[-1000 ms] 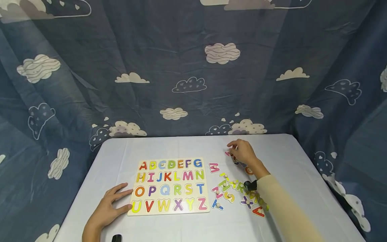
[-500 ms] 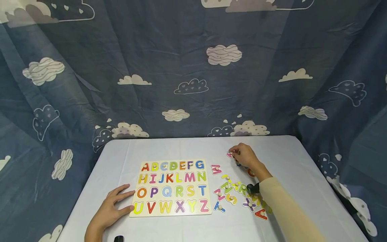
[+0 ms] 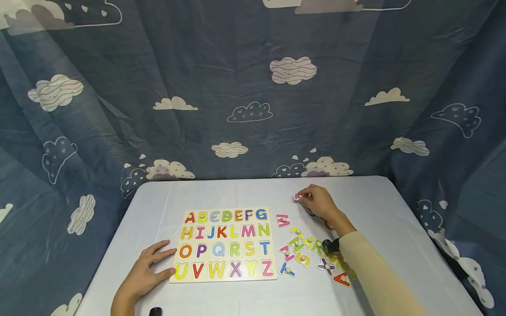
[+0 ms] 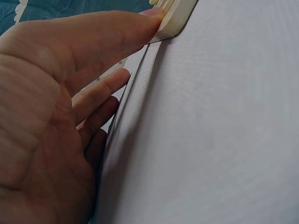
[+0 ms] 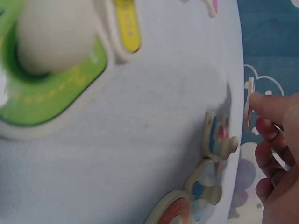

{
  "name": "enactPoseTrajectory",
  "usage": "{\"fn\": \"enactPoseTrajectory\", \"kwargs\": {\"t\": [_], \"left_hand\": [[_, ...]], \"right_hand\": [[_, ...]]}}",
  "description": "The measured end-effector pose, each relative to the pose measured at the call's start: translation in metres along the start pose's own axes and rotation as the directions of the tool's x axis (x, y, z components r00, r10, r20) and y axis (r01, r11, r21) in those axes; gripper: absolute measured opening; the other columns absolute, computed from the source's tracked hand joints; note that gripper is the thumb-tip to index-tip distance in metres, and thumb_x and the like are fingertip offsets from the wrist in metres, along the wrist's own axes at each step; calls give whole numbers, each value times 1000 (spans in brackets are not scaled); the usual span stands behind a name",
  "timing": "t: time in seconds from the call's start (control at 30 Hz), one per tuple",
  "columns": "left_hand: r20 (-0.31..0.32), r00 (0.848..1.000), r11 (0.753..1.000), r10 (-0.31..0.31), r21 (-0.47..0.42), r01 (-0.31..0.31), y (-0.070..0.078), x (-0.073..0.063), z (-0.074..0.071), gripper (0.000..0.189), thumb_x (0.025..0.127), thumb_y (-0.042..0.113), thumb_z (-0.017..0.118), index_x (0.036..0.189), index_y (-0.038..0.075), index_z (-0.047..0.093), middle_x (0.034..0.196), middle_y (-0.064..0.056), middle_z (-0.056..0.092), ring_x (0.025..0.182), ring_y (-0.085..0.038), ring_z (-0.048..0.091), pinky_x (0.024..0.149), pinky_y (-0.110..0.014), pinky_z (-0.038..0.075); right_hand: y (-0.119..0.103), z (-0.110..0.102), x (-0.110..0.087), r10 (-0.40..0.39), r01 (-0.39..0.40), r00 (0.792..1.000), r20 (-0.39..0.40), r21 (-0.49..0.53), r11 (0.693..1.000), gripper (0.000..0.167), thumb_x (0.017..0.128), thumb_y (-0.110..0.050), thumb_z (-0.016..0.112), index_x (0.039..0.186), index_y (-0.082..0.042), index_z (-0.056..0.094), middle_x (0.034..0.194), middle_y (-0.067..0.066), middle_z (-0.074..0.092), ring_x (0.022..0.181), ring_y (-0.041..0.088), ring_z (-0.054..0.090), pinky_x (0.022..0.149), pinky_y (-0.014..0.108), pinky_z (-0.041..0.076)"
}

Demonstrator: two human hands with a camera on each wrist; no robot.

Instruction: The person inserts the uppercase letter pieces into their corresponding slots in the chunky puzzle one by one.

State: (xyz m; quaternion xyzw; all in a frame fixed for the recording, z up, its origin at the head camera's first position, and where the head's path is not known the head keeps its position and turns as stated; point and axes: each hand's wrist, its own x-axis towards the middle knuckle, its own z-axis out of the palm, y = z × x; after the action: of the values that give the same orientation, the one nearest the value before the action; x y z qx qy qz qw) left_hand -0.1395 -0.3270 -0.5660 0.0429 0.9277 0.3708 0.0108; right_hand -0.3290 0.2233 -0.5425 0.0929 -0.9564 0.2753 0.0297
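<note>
A cream wooden alphabet board lies on the white table, with knobbed letters in its top row and at H. My left hand rests at the board's left edge, fingers extended. In the left wrist view its thumb touches the board's corner. At the far right, my right hand pinches a small pink letter piece. The right wrist view shows that piece edge-on between thumb and fingers, raised off the table; its letter is hard to read.
Several loose knobbed letters lie right of the board, among them a pink M, a blue T, a purple X and a red A. More letters lie partly under the right forearm. A dark cloud-patterned curtain hangs behind the table.
My right hand has closed its fingers on the pink letter piece and lifted it slightly up and left. The left hand stays at the board's edge.
</note>
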Motion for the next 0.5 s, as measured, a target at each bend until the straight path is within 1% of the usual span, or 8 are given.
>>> {"fn": "enactPoseTrajectory", "kwargs": {"t": [0.1, 0.23, 0.37, 0.5], "left_hand": [[-1, 1000, 1000, -1, -1, 1, 0, -1, -1, 55, 77, 33, 91, 127, 19, 75, 154, -9, 51, 144, -38, 35, 112, -75, 30], [0, 1000, 1000, -4, -10, 4, 2, 0, -2, 55, 76, 33, 91, 127, 18, 75, 154, -10, 51, 146, -41, 34, 112, -76, 29], [12, 1000, 1000, -14, -13, 14, 3, 0, -3, 56, 77, 33, 91, 128, 18, 75, 154, -10, 50, 147, -41, 34, 113, -76, 28], [16, 1000, 1000, -12, -14, 12, 3, 0, -2, 56, 77, 33, 91, 128, 18, 74, 154, -10, 50, 147, -41, 34, 112, -76, 29]], "right_hand": [[-8, -1, 0, -30, 31, 999, -26, 21, 999, 19, 95, -20, 76, 111, -12, 80, 93, 3, 67, 84, 21, 54, 73, 35, 45], [-20, 3, -1, -39, 40, 999, -33, 57, 998, 18, 92, -25, 80, 107, -16, 82, 86, -1, 65, 84, 20, 52, 72, 33, 42], [-36, 9, -2, -77, 80, 996, -42, 78, 994, 17, 88, -28, 83, 103, -18, 83, 82, -4, 64, 84, 21, 53, 73, 33, 42], [-54, 16, -4, -120, 124, 992, -45, 93, 988, 18, 87, -30, 85, 100, -19, 83, 79, -6, 64, 85, 26, 56, 75, 33, 42]]}}
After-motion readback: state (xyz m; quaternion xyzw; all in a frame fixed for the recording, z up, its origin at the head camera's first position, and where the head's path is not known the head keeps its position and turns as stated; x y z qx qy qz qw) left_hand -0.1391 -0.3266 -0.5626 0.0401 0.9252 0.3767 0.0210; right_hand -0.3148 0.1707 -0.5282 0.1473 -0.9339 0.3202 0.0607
